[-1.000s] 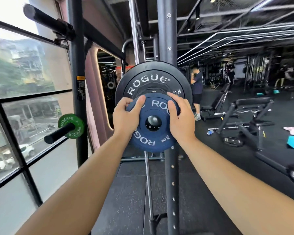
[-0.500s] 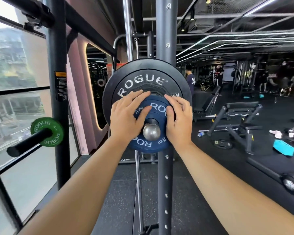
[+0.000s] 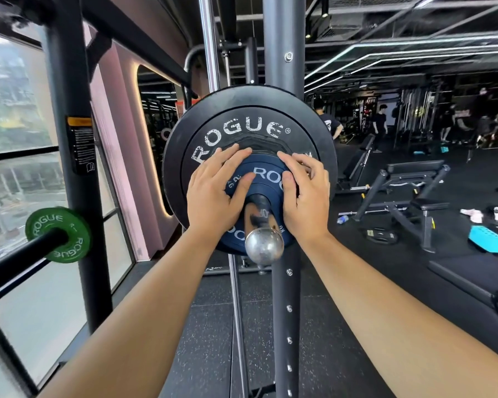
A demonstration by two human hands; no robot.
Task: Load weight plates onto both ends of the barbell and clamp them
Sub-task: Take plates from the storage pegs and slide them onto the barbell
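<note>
blue plate (image 3: 266, 173) is now pushed along the sleeve (image 3: 263, 242) against the black plate (image 3: 242, 110), left hand (image 3: 213, 193) and right hand (image 3: 305, 196) pressing flat, gripping nothing; clamp likely next.

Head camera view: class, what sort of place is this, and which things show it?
Most likely a commercial gym: a black ROGUE plate and a blue plate on a barbell sleeve, adjustable benches, and people among machines behind.
</note>
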